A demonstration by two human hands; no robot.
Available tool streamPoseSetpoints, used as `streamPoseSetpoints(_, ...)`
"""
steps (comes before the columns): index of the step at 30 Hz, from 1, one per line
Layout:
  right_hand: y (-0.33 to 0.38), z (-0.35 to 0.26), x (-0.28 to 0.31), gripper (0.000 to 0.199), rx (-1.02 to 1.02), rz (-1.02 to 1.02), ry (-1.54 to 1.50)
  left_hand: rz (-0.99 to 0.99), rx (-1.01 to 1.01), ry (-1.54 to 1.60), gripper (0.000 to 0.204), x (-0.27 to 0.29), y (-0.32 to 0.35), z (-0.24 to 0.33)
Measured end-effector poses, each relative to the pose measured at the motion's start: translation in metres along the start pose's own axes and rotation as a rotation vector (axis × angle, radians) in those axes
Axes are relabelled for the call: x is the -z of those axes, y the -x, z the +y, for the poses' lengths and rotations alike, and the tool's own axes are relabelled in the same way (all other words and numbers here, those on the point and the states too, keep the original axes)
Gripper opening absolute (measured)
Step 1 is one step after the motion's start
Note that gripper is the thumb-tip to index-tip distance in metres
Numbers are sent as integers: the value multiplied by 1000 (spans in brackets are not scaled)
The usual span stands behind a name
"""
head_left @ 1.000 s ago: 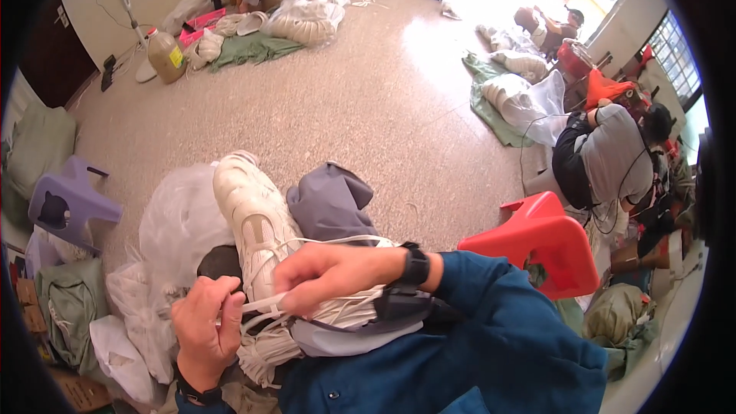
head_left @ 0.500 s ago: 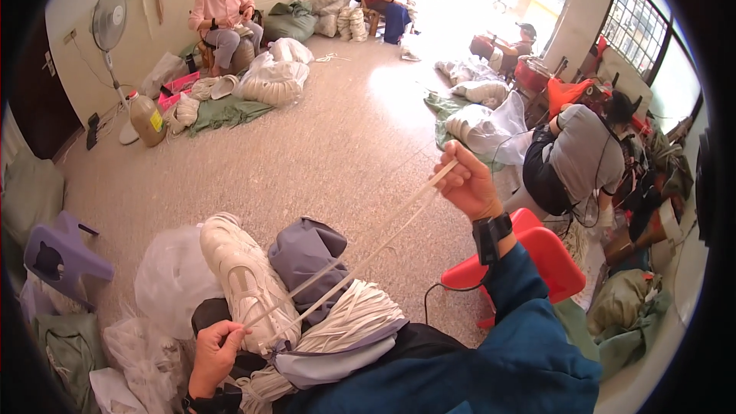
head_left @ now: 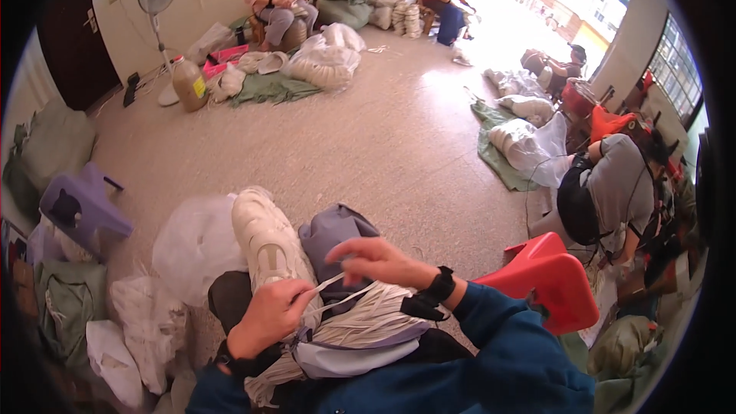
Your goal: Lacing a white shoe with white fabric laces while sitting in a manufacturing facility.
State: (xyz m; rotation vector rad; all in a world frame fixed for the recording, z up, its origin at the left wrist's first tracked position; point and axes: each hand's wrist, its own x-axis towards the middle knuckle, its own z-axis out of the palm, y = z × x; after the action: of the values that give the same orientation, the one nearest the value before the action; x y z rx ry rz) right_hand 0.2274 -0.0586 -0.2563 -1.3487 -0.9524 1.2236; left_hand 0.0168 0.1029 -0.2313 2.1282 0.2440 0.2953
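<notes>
One cream shoe (head_left: pixel 263 218), partly hidden by the left hand (head_left: pixel 270 316) pinching white lace (head_left: pixel 327 285); right hand (head_left: pixel 386 264) blurred, grip unclear.

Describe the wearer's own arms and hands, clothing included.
Both sleeves are long and dark blue. The left hand and right hand are bare, without gloves. Each wrist wears something black: the right band has a bulky black block attached; the left band is too unclear to detail.
</notes>
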Motion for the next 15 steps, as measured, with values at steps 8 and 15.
streamPoseSetpoints(8, -1, -2, 7, 16, -106, -75, 65, -15, 182, 129, 12, 17, 16, -10)
streamPoseSetpoints(15, 32, -4, 49, 13, -151, 151, 59, 26, 378, 276, 15, 33, 56, -39)
